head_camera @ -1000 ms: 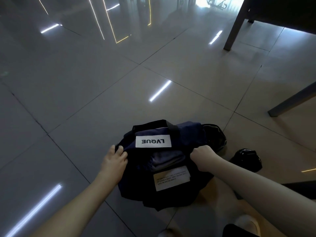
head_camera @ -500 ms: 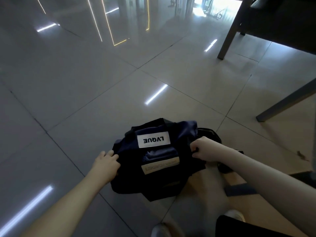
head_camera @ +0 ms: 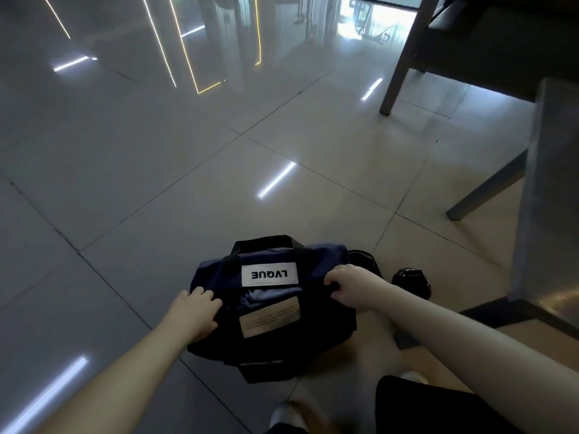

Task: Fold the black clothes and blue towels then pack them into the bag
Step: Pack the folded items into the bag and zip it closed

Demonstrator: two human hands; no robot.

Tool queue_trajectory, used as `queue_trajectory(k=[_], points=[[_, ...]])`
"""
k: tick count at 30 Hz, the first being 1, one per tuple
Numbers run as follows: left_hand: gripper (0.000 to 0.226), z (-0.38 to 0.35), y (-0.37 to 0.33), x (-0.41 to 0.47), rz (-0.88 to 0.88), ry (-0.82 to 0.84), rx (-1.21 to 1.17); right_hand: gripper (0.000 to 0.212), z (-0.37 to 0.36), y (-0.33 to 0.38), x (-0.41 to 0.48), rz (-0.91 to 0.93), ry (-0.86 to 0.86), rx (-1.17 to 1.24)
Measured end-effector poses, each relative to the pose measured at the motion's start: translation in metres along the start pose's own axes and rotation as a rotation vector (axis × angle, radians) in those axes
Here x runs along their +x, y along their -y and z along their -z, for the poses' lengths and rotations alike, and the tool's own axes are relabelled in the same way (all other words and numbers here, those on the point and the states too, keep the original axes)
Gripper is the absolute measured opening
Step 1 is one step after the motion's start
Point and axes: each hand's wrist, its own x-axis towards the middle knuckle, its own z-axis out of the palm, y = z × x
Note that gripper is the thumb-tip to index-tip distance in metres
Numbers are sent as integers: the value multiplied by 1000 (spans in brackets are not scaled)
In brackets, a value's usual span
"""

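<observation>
Drawing shut the packed bag [head_camera: 326, 324] between both hands.
Curling the left hand [head_camera: 195, 314] over the left end and pinching fabric at the right end with the right hand [head_camera: 354, 286], likely pulling the mouth together. Showing through the remaining slit: blue towel [head_camera: 263, 297], tucked inside; black clothes not discernible. Narrowing from the wide gape of a second ago. Resting on the tiled floor [head_camera: 188, 183], well short of the table leg [head_camera: 404, 54].

Bag [head_camera: 216, 274] on floor [head_camera: 156, 170], towel [head_camera: 266, 297] inside, left hand [head_camera: 195, 314] and right hand [head_camera: 354, 286] at its ends
</observation>
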Motion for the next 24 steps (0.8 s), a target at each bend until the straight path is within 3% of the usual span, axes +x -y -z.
queue_trajectory(k=[7, 12, 18, 24], points=[[43, 95, -49, 1, -129, -164, -26, 40, 9, -13, -47, -288, -129, 170], [44, 146, -105, 2, -144, -274, -197, 46, 5, -33, -82, -533, -210, 360], [49, 155, -184, 38, -216, -238, -317, 45, -18, -66, -90, -713, -239, 472], [45, 132, -217, 90, -249, -275, -206, 56, -48, -96, -66, -810, -300, 519]])
